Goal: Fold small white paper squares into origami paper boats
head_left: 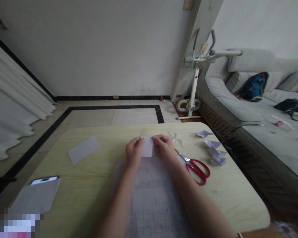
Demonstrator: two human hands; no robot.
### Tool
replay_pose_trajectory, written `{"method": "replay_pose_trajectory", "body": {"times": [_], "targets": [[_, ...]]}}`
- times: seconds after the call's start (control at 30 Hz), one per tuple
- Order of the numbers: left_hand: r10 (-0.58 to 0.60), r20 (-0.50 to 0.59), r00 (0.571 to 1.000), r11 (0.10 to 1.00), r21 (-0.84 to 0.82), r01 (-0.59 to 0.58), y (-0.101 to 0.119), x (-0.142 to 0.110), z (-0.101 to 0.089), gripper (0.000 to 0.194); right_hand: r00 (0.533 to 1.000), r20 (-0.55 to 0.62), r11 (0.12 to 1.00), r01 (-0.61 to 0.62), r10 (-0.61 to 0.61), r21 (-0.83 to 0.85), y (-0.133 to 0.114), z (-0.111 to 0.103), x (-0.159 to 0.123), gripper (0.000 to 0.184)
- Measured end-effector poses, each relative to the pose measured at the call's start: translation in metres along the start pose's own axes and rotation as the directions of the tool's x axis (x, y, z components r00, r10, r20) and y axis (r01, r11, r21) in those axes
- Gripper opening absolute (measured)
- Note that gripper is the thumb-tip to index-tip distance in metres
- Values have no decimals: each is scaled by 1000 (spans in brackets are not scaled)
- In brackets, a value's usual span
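Note:
Between my two hands is a small white piece of paper (147, 147), held upright or flat at its upper corners; which of the two I cannot tell. My left hand (134, 150) pinches its left edge with thumb and fingers. On the opposite edge, my right hand (164, 145) grips it the same way. Beneath my forearms lies a large sheet covered in writing (154, 195). Red-handled scissors (192, 165) rest just right of my right hand, blades pointing up-left. Thin paper scraps (175, 137) lie beyond that hand.
Several folded paper pieces (217, 155) line the right side of the wooden table (94, 191). A blank paper strip (83, 150) lies at the left, and a phone (44, 180) with a pale sheet is nearer. Past the table stand exercise equipment (194, 86) and a grey sofa (283, 132).

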State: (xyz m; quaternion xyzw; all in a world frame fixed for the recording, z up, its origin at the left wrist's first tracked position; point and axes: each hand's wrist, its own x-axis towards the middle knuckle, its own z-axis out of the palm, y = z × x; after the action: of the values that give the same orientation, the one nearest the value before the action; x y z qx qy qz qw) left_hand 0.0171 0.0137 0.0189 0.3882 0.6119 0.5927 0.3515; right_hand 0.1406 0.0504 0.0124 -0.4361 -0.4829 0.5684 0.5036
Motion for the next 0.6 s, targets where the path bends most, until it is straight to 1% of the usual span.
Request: {"method": "replay_pose_trajectory", "body": {"times": [0.1,0.23,0.33,0.5,0.6], "targets": [[-2,11,1000,1000,3,2,1,-1,0,24,1000,0,999,31,-31,-9,1,0,0,21],[7,34,999,1000,4,-7,3,-2,0,25,996,-55,997,66,-68,-41,1,3,-2,23],[22,34,999,1000,17,-23,3,-1,0,25,992,-75,994,92,-96,-61,-1,6,-4,25],[50,26,998,998,39,-51,2,-2,0,24,984,-77,978,150,-163,-143,-1,9,-7,24],[58,23,998,997,48,-59,2,-3,1,26,975,-102,966,174,-196,-189,0,12,-8,22]]}}
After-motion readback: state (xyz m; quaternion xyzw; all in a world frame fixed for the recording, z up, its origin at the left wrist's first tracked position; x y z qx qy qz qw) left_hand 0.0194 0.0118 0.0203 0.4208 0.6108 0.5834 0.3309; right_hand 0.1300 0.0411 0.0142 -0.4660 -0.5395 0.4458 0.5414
